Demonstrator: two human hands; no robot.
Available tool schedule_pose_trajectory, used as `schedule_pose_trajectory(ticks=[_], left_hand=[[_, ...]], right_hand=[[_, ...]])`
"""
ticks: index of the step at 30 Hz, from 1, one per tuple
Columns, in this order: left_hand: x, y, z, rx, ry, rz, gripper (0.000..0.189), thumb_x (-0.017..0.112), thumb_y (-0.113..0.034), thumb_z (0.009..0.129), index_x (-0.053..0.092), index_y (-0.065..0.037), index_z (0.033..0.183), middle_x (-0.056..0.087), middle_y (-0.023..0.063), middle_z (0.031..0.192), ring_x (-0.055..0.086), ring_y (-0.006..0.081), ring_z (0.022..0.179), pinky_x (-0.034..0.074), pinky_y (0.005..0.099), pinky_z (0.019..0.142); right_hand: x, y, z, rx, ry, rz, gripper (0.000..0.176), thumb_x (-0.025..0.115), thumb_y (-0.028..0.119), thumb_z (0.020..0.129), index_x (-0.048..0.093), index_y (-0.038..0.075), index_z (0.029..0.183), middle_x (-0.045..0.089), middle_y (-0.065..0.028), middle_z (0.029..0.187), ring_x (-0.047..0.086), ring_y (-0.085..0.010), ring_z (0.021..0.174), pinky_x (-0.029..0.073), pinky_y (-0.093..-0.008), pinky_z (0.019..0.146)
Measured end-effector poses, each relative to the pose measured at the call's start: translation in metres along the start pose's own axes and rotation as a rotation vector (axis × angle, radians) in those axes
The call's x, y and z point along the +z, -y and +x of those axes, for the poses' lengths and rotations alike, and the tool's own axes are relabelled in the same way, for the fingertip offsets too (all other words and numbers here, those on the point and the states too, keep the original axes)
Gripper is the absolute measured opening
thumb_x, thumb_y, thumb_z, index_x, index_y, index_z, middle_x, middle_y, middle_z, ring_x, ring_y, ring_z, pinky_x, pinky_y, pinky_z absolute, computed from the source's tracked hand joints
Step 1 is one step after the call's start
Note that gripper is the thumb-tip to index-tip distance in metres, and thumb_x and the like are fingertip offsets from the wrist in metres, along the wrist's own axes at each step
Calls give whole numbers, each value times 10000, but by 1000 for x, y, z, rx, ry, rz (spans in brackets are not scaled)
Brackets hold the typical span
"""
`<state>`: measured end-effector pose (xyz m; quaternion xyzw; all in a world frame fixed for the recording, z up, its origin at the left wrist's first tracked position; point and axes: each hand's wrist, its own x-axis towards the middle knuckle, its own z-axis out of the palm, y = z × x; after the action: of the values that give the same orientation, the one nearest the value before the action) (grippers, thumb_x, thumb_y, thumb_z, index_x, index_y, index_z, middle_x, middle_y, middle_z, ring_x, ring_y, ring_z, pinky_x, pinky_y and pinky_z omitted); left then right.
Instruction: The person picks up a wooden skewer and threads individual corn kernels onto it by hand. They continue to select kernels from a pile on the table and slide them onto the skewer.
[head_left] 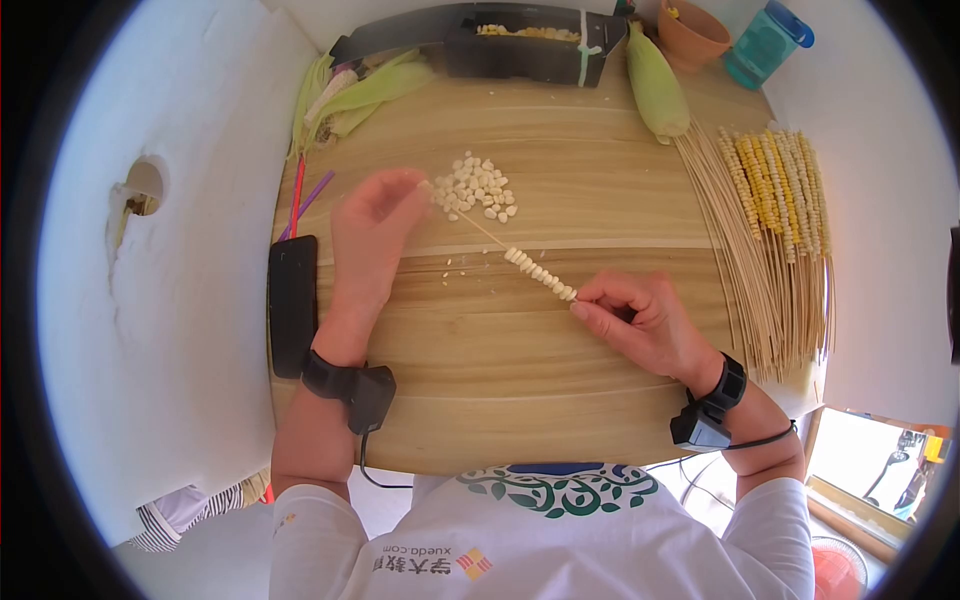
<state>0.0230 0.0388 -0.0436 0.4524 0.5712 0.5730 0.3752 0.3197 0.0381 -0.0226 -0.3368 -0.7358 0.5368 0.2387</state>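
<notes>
My right hand (pixel 640 315) pinches the lower end of a thin stick (pixel 482 230) that carries a row of pale corn kernels (pixel 540 273). The stick slants up and left, its bare tip close to a pile of loose kernels (pixel 475 188). At the left edge of that pile is my left hand (pixel 385 215), slightly blurred, thumb and index finger together around what seems to be one pale kernel (pixel 426 190). A few small bits lie on the wooden table below the pile.
Bare sticks (pixel 740 270) and kernel-strung sticks (pixel 775 185) lie at the right. Along the back are a black container (pixel 525 50), husks (pixel 370 95), a corn ear (pixel 657 85), a clay pot (pixel 692 35) and a blue bottle (pixel 765 45). A black case (pixel 293 305) sits left.
</notes>
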Motion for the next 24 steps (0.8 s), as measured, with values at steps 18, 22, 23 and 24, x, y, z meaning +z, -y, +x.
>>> schedule_pose_trajectory(ticks=[18,22,23,24], left_hand=[[-2,6,2,8,-33,-27,170,665,-33,886,659,-8,1055,686,55,926,626,104,814,493,230,765],[-2,6,2,11,-35,-18,169,665,-34,888,658,-6,1054,687,58,930,632,110,815,500,236,773],[-2,5,2,10,-35,-18,169,665,-34,888,658,-6,1054,687,58,930,632,110,815,500,236,773],[-2,5,2,8,-35,-15,167,664,-34,888,658,-5,1052,688,59,932,633,110,816,501,236,775]], right_hand=[[0,1,0,6,2,-21,94,625,113,931,607,24,907,406,5,583,356,-68,535,308,-243,479],[0,2,0,10,-1,-30,91,624,108,931,606,23,908,411,5,585,359,-65,537,312,-242,480],[0,2,0,11,-1,-30,91,624,108,931,606,23,908,411,5,585,359,-65,537,312,-242,480],[0,2,0,12,0,-32,88,623,106,930,606,22,908,413,5,585,359,-65,537,313,-241,480]])
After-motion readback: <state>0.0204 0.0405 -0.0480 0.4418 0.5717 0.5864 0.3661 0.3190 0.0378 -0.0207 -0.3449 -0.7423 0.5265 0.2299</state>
